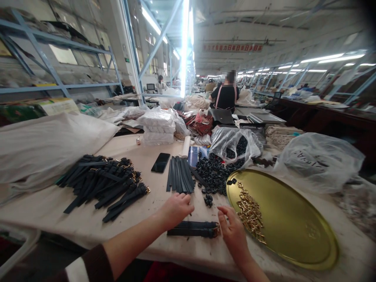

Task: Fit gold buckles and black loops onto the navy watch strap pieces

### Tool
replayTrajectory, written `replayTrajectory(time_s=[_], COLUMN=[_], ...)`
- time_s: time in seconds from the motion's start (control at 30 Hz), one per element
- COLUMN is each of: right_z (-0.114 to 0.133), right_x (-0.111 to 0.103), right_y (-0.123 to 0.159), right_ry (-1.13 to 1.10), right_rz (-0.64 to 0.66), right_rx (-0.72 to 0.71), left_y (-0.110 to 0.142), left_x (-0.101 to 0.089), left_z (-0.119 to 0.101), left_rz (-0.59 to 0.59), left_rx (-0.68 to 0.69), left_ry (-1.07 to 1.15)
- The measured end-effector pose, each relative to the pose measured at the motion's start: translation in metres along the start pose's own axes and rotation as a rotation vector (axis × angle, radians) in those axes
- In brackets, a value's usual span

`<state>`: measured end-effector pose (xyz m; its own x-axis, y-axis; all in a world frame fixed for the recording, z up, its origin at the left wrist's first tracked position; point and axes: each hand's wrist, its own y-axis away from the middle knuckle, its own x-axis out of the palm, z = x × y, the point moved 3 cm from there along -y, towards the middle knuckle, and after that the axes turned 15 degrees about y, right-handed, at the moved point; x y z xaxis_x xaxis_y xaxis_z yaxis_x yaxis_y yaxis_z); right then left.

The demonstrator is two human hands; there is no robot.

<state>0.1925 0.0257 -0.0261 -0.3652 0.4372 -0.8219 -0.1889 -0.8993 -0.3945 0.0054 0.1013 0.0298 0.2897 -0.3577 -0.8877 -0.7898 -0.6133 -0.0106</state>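
My left hand (176,210) is closed, knuckles up, at the near ends of a row of flat dark straps (179,174). A small dark tip shows under its fingers; what they grip is hidden. My right hand (233,229) has its fingers apart, beside the gold buckle (216,230) end of the finished-looking dark belt straps (190,229) lying in front of me. A few black loops (208,200) lie between my hands, near a heap of black loops (216,170). Gold buckles (249,211) lie on the oval gold tray (293,219) to the right.
Buckled dark straps (102,180) are piled at left. A phone (160,163) and a blue booklet (196,155) lie behind. Plastic bags (320,160), wrapped stacks (158,127) and a white cloth (55,145) surround the work area. A person (226,94) is farther back.
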Motion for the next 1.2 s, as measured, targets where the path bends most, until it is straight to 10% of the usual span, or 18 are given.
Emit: replayTrajectory(time_s=[0.2, 0.37, 0.7, 1.2], right_z=[-0.027, -0.021, -0.016, 0.016], right_x=[-0.003, 0.016, 0.030, -0.014], right_y=[-0.048, -0.078, -0.087, -0.009], right_ry=[0.172, 0.295, 0.437, -0.409], right_rz=[0.039, 0.125, 0.195, 0.315], right_rx=[-0.021, -0.159, -0.262, 0.227], left_y=[0.023, 0.025, 0.022, 0.038], left_x=[-0.043, -0.058, 0.048, 0.050], left_z=[-0.037, -0.042, -0.037, -0.066], left_rz=[-0.376, -0.551, -0.037, 0.133], left_rx=[0.180, -0.163, -1.046, -0.921], left_ry=[0.212, 0.613, 2.551, 2.824])
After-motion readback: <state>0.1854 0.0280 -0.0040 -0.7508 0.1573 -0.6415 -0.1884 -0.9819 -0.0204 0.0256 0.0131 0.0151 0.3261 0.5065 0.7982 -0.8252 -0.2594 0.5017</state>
